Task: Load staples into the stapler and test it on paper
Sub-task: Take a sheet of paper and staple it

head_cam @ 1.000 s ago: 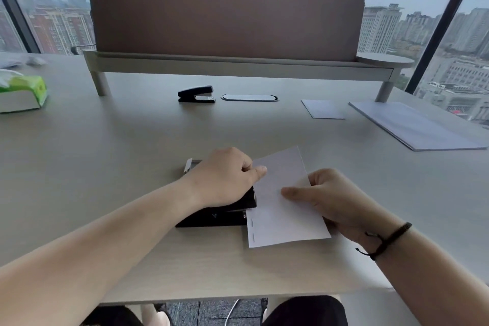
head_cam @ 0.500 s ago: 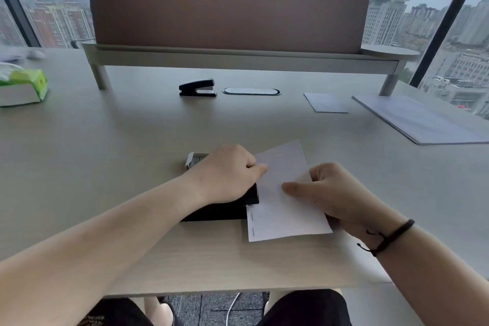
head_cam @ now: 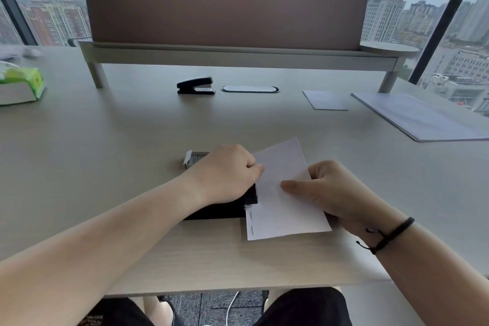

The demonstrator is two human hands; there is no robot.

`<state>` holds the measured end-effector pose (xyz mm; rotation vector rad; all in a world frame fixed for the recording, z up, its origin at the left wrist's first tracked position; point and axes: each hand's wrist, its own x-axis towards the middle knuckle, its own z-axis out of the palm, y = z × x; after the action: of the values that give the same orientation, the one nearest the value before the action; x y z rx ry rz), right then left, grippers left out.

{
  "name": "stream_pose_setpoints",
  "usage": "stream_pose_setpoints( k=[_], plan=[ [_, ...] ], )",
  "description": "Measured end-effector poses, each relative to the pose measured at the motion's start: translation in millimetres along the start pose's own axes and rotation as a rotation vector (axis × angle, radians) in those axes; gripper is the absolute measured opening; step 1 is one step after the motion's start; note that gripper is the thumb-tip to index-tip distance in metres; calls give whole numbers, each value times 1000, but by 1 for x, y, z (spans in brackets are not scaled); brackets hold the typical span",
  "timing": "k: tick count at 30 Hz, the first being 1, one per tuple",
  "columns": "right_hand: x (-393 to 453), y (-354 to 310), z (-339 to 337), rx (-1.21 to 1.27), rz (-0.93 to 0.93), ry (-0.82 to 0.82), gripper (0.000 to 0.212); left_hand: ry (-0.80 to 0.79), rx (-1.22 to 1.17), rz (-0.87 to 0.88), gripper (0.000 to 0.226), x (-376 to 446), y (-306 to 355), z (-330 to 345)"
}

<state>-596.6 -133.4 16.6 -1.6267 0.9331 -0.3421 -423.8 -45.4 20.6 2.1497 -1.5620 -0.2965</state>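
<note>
Left hand [head_cam: 225,174] curled over black stapler [head_cam: 219,209] near table [head_cam: 105,153] centre, pressing on it. Right hand [head_cam: 325,193] pinches white paper [head_cam: 285,214], its left edge in the stapler's mouth; two staples near that edge. Staple box [head_cam: 191,159] just behind. No readable writing anywhere.

Left hand [head_cam: 225,174] is curled down over the top of the black stapler [head_cam: 222,209], and the right hand [head_cam: 325,193] pinches the white paper [head_cam: 280,209], whose left edge sits in the stapler's mouth with two staples showing below it. At the stapler's 11 o'clock lies a small staple box [head_cam: 191,159] on the tabletop [head_cam: 105,153]. Far at 12 o'clock rests a second black stapler [head_cam: 195,85]; a green tissue pack [head_cam: 19,85] sits at 10 o'clock, and flat sheets [head_cam: 412,116] at 2.
</note>
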Motion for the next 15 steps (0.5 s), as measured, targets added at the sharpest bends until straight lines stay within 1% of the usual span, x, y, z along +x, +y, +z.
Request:
stream_pose_setpoints(
  k=[6, 15],
  plan=[
    [-1, 0, 1, -8, 2, 11, 11, -10, -1, -10, 53, 0, 1, 0],
    [0, -1, -1, -30, 11, 5, 14, -84, 40, -18, 43, 2, 5, 2]
  ],
)
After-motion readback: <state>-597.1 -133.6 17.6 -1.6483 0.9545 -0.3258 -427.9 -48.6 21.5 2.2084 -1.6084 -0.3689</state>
